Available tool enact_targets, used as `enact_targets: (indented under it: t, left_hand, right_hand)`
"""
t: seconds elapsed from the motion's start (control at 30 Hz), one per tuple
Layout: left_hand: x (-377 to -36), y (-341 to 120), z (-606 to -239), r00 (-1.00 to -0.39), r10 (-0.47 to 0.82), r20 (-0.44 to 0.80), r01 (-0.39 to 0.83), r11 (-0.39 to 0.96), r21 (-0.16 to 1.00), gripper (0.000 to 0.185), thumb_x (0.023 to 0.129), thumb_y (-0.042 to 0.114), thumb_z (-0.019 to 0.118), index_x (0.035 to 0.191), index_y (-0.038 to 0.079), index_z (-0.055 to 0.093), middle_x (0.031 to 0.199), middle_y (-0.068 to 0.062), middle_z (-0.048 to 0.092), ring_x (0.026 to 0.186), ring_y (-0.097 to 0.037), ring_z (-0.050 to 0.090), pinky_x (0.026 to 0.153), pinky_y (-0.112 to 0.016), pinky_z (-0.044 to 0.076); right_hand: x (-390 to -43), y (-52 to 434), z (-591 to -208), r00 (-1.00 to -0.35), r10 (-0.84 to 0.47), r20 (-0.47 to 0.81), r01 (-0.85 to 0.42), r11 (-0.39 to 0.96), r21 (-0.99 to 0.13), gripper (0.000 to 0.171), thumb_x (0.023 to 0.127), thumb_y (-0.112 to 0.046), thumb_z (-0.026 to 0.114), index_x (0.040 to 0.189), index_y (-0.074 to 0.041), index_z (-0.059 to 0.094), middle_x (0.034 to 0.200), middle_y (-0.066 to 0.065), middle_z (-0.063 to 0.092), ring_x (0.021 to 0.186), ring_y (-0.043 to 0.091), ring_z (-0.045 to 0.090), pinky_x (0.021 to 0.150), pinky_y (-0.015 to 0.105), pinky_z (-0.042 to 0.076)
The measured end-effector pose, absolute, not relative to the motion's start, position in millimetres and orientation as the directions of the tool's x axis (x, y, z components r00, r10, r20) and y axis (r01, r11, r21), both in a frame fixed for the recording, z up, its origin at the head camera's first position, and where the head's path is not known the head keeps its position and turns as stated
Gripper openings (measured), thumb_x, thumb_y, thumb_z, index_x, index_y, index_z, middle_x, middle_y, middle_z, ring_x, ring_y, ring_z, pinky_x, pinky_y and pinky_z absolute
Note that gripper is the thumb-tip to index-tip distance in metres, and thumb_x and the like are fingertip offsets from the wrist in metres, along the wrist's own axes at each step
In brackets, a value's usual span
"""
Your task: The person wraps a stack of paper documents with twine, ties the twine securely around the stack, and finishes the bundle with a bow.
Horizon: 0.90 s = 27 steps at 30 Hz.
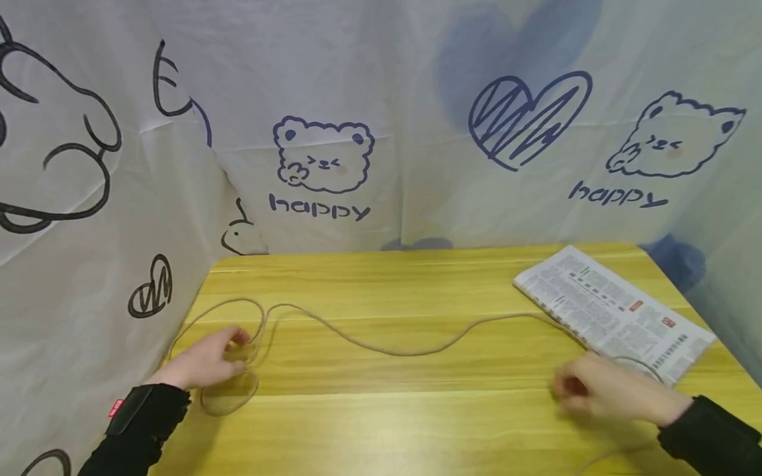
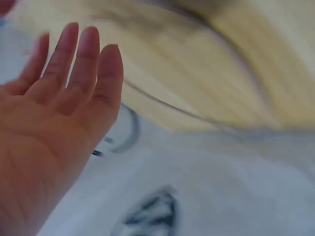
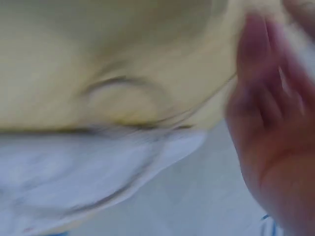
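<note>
Rope (image 1: 381, 347), thin and tan, lay slack across the yellow wooden surface (image 1: 417, 423), running from loops near the left edge in a long sagging curve toward the right edge. Near the left edge it formed 2 loops: 1 larger loop toward the back and 1 smaller loop closer to the front edge. The left hand (image 1: 205, 360) rested on the surface at those loops, its fingertips at the rope where the loops met; whether they pinched the strand could not be told from the head view. In the left wrist view the left hand (image 2: 54, 123) showed its palm with fingers straight and close together, holding nothing.

The right hand (image 1: 607, 393) was low over the surface near the right edge, blurred, fingers loosely curled, just beside the rope's right stretch; whether it gripped the strand could not be told. The right wrist view was too blurred to settle it, showing only the right hand (image 3: 270, 132) beside a curve of rope (image 3: 128, 98). The 2 hands were well apart, 1 at each side.

A folded newspaper (image 1: 613, 311) lay at the back right corner, with the rope passing at its near edge. A white cloth (image 1: 369, 119) printed with bears, hearts and "happy" hung behind and to the left of the surface.
</note>
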<state>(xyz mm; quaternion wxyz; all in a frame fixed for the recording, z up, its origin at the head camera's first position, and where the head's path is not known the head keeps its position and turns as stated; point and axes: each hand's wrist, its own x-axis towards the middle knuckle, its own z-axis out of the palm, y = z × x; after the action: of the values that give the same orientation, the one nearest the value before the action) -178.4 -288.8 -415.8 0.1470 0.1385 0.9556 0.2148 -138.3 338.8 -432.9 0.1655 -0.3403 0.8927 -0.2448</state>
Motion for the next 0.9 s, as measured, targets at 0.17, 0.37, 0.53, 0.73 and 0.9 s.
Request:
enact_targets:
  t: [0.17, 0.37, 0.53, 0.73, 0.9]
  left_hand:
    - [-199.7, -244.4, -409.3, -0.945, 0.261, -0.198, 0.130, 0.855, 0.503, 0.064, 0.100, 0.030, 0.060, 0.145, -0.010, 0.038, 0.126, -0.027, 0.062, 0.107, -0.037, 0.065, 0.089, -0.050, 0.052]
    - [-212.3, -220.9, -422.9, -0.960, 0.263, -0.092, 0.208, 0.895, 0.394, 0.034, 0.102, 0.011, 0.058, 0.131, -0.007, 0.060, 0.091, -0.010, 0.071, 0.073, -0.015, 0.059, 0.068, -0.033, 0.046]
    - [-209.4, -233.9, -426.7, -0.966, 0.256, -0.045, 0.230, 0.924, 0.304, 0.020, 0.101, 0.008, 0.059, 0.113, 0.000, 0.073, 0.088, -0.009, 0.073, 0.073, -0.019, 0.062, 0.069, -0.036, 0.048]
    - [-205.2, -234.3, -429.9, -0.967, 0.254, -0.009, 0.244, 0.940, 0.238, 0.028, 0.099, 0.019, 0.065, 0.119, 0.001, 0.072, 0.115, -0.019, 0.072, 0.105, -0.039, 0.066, 0.091, -0.053, 0.052]
    - [-206.3, -201.4, -425.1, -0.952, 0.258, 0.167, 0.292, 0.928, 0.231, 0.032, 0.099, 0.021, 0.065, 0.126, 0.003, 0.067, 0.125, -0.020, 0.064, 0.118, -0.044, 0.056, 0.096, -0.060, 0.046]
  right_hand:
    - [-177.0, 280.1, -435.4, -0.838, -0.538, 0.095, -0.540, 0.790, -0.291, 0.050, 0.089, -0.013, 0.076, 0.134, 0.000, 0.057, 0.122, 0.018, 0.066, 0.087, 0.018, 0.068, 0.073, 0.035, 0.057]
    - [-201.9, 261.2, -460.4, -0.857, -0.507, 0.092, -0.515, 0.848, -0.126, 0.027, 0.093, -0.021, 0.074, 0.113, -0.007, 0.063, 0.095, 0.009, 0.061, 0.072, 0.016, 0.059, 0.062, 0.031, 0.049]
    - [-195.0, 283.1, -465.0, -0.898, -0.439, 0.021, -0.437, 0.885, -0.161, 0.012, 0.095, -0.009, 0.068, 0.086, -0.015, 0.063, 0.071, -0.004, 0.055, 0.061, 0.008, 0.047, 0.056, 0.027, 0.039]
    - [-190.0, 302.6, -449.9, -0.911, -0.412, 0.024, -0.406, 0.883, -0.236, 0.008, 0.095, -0.012, 0.068, 0.088, -0.013, 0.064, 0.072, -0.005, 0.057, 0.062, 0.005, 0.046, 0.057, 0.025, 0.038]
    - [-196.1, 325.2, -426.1, -0.945, -0.315, 0.082, -0.326, 0.911, -0.252, 0.022, 0.092, -0.018, 0.071, 0.104, -0.001, 0.063, 0.086, 0.012, 0.064, 0.069, 0.019, 0.058, 0.059, 0.034, 0.046]
